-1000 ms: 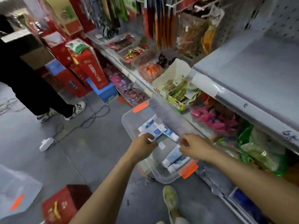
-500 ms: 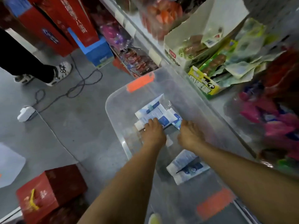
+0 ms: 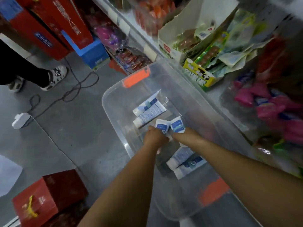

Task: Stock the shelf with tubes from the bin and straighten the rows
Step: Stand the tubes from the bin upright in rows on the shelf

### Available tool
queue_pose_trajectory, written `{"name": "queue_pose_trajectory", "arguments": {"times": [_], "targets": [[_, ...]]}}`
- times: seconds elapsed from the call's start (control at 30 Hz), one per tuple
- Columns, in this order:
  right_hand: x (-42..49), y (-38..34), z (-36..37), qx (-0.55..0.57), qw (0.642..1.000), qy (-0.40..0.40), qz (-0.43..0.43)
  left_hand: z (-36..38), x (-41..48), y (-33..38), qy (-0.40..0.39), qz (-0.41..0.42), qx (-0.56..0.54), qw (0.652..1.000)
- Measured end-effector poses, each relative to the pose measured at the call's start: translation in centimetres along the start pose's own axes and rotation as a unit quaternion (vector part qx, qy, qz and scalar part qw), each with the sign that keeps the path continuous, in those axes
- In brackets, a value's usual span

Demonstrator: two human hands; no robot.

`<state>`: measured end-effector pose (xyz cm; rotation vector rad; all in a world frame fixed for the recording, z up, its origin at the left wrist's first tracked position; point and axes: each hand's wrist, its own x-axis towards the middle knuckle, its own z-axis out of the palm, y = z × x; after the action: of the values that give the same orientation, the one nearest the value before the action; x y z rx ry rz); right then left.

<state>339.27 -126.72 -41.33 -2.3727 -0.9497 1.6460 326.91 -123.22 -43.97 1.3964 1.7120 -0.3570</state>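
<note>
one tube (image 3: 161, 126) held in left hand (image 3: 154, 137), fingers curled round it; second tube (image 3: 177, 125) gripped the same way by right hand (image 3: 187, 135). both tubes just beside each other, inside the clear bin (image 3: 113, 95). loose tubes (image 3: 149, 110) lie on bin bottom, far end; more tubes (image 3: 183, 161) under right forearm. bin stands beside the shelf (image 3: 114, 15).
</note>
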Motion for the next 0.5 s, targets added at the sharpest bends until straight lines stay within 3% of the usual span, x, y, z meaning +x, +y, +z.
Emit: {"name": "queue_pose_trajectory", "arguments": {"times": [0.07,0.2,0.37,0.5], "targets": [[-2.9,0.2,-1.0,0.049,0.999,0.006,0.011,-0.9,-3.0,-0.1,0.011,-0.016,-0.103,0.995],[-9.8,1.3,-2.4,0.086,0.995,0.029,-0.031,-1.6,-10.3,-0.3,0.025,0.029,-0.274,0.961],[-21.0,3.4,-4.1,0.165,0.979,0.070,-0.100,-1.8,-22.1,-0.6,0.071,0.143,-0.336,0.928],[-31.2,6.1,-5.6,0.233,0.956,0.113,-0.136,-1.5,-31.3,-0.6,0.062,0.182,-0.358,0.914]]}}
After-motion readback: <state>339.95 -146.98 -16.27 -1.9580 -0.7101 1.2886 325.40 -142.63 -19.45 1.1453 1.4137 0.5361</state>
